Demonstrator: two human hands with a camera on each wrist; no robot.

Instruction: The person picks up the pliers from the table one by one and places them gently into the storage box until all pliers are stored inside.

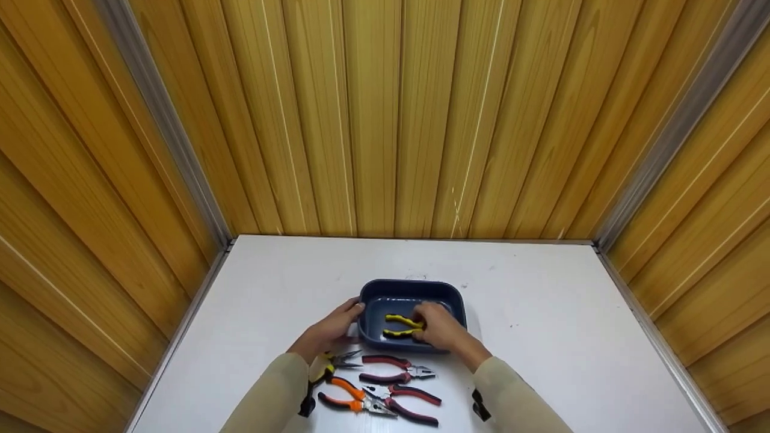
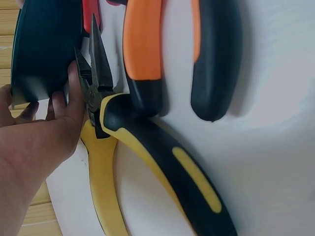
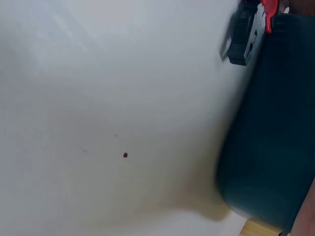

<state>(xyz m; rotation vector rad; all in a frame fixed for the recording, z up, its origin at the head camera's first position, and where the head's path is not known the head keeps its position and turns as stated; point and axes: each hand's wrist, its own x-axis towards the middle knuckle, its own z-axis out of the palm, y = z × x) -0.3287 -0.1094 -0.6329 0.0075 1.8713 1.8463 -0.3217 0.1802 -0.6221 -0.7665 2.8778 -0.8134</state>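
Note:
A dark blue rectangular dish (image 1: 415, 282) sits on the white table. My left hand (image 1: 332, 328) holds its left end, with fingers against the outer wall in the left wrist view. Inside the dish, my right hand (image 1: 442, 328) grips yellow-and-black pliers (image 1: 402, 333) whose handles point left; the fingers hide their head. Beside my left wrist lie yellow-and-black long-nose pliers (image 2: 103, 73). Orange-and-black pliers (image 1: 356, 402) lie nearer the front. Two red-and-black pliers, one just before the dish (image 1: 385, 379) and one closer to me (image 1: 415, 392), lie to their right.
Wood-look panels (image 1: 373, 120) with grey corner posts (image 1: 174, 120) enclose the white table (image 1: 289, 270) at the back and sides. The loose pliers lie close together in front of the dish, some touching or overlapping.

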